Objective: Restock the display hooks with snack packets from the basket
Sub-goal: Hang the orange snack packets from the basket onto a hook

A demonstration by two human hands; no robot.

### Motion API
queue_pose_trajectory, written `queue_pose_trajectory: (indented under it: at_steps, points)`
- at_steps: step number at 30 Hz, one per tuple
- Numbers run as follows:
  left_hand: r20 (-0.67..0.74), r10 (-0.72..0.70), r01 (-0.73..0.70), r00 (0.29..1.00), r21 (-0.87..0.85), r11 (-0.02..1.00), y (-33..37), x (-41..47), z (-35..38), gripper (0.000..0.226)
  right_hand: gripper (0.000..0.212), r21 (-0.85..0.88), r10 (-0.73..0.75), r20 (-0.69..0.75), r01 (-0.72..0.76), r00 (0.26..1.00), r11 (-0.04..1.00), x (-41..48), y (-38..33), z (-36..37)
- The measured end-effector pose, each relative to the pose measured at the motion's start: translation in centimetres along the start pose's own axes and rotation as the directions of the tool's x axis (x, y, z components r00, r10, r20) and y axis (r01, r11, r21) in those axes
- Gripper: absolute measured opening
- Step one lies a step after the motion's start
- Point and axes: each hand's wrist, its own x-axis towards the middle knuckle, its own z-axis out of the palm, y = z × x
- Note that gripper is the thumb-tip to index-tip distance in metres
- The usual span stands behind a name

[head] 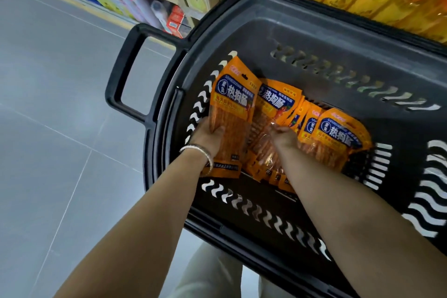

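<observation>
The left hand had its grip round a shiny orange plastic packet in a black plastic basket. The right hand had a grip I could not read; slippery packets might drop.

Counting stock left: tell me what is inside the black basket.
Orange snack packets lie in the basket; the left hand grips one, the right hand touches another. Those underneath are covered, so no count.
</observation>
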Motion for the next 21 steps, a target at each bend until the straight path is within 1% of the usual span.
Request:
queue_pose_trajectory:
  at_steps: [3, 4, 6, 8, 9, 10, 11, 13, 14, 16, 18, 20, 21]
  points:
    - [-0.001, 0.007, -0.007, 1.000, -0.001, 1.000, 0.1, -0.3, 0.0, 0.015, 0.021, -0.022, -0.027, -0.042, 0.026, 0.999, 0.999, -1.3, 0.7, -1.1]
    - [0.001, 0.010, -0.010, 1.000, 0.007, 1.000, 0.2, -0.6, 0.0, 0.016, 0.018, 0.008, -0.018, -0.077, 0.019, 0.997, 1.000, -1.9, 1.1, -1.8]
    - [0.012, 0.012, -0.013, 1.000, 0.023, 1.000, 0.6, -1.3, -0.2, 0.021, 0.012, 0.130, 0.024, -0.150, -0.005, 0.988, 0.992, -3.6, 1.8, -3.7]
    - [0.006, 0.017, -0.017, 1.000, 0.062, 0.998, 1.2, -2.2, -0.3, 0.024, 0.025, 0.246, 0.036, -0.218, 0.019, 0.975, 0.969, -5.3, 2.2, -5.6]
    - [-0.006, 0.026, -0.025, 1.000, 0.078, 0.997, 1.6, -2.7, -0.3, 0.022, 0.037, 0.297, 0.038, -0.248, 0.039, 0.968, 0.954, -6.1, 2.3, -6.5]
    - [-0.016, 0.039, -0.038, 0.999, 0.081, 0.996, 1.9, -3.3, -0.4, 0.020, 0.048, 0.324, 0.041, -0.276, 0.053, 0.960, 0.945, -6.8, 2.4, -7.4]
    - [-0.019, 0.057, -0.055, 0.998, 0.072, 0.996, 2.3, -4.0, -0.3, 0.018, 0.049, 0.320, 0.029, -0.298, 0.071, 0.954, 0.945, -7.6, 2.3, -8.3]
    - [-0.014, 0.091, -0.090, 0.996, 0.056, 0.994, 3.3, -5.6, 0.0, 0.015, 0.030, 0.228, -0.051, -0.336, 0.134, 0.940, 0.964, -9.0, 2.2, -10.1]
    - [-0.011, 0.107, -0.107, 0.994, 0.052, 0.993, 3.9, -6.5, 0.2, 0.017, 0.024, 0.151, -0.116, -0.361, 0.181, 0.925, 0.972, -9.7, 2.1, -11.2]
    - [-0.015, 0.147, -0.147, 0.989, 0.025, 0.989, 5.4, -8.5, 0.8, 0.026, 0.022, -0.002, -0.273, -0.384, 0.295, 0.882, 0.955, -11.2, 1.9, -13.4]
    - [-0.020, 0.197, -0.196, 0.980, 0.006, 0.981, 6.7, -10.5, 1.4, 0.030, 0.026, -0.121, -0.403, -0.356, 0.386, 0.843, 0.914, -12.7, 1.6, -15.6]
    - [-0.025, 0.265, -0.264, 0.964, 0.014, 0.964, 7.9, -12.6, 2.0, 0.028, 0.029, -0.227, -0.501, -0.345, 0.447, 0.794, 0.865, -14.5, 1.5, -17.9]
    - [-0.024, 0.308, -0.308, 0.951, 0.021, 0.951, 8.4, -13.8, 2.4, 0.023, 0.029, -0.268, -0.547, -0.340, 0.479, 0.765, 0.836, -15.4, 1.6, -19.2]
